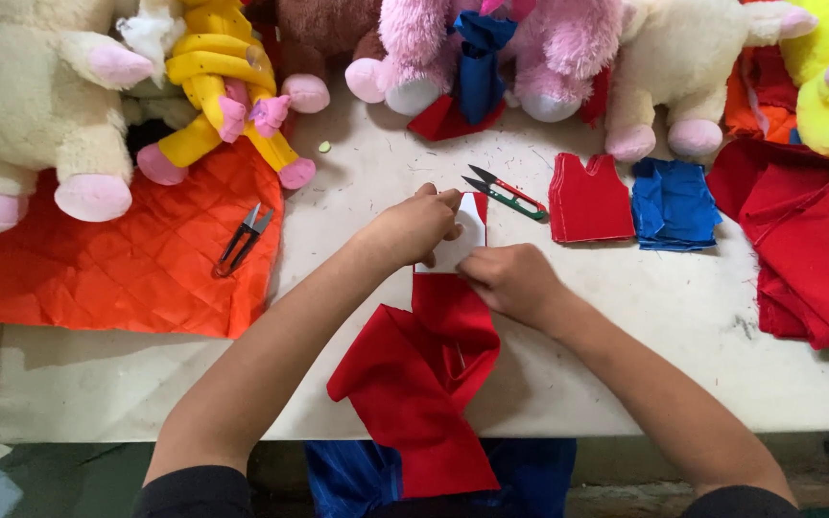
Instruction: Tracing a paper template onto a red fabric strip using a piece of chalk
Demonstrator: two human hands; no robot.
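Both hands at table (626,364) centre. Left hand (414,225) curled, fingers pressing down on a white template (460,245) — the template lies on red cloth (414,384) that trails off the near edge. Right hand (510,280) closed, pinching the cloth just below the template. Snips (509,194) lie just beyond; red vest piece (589,200) and blue stack (674,203) farther right.

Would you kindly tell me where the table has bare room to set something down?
Bare table lies right of the right hand, below the red vests; also below the orange quilt. The back edge is crowded with plush toys.
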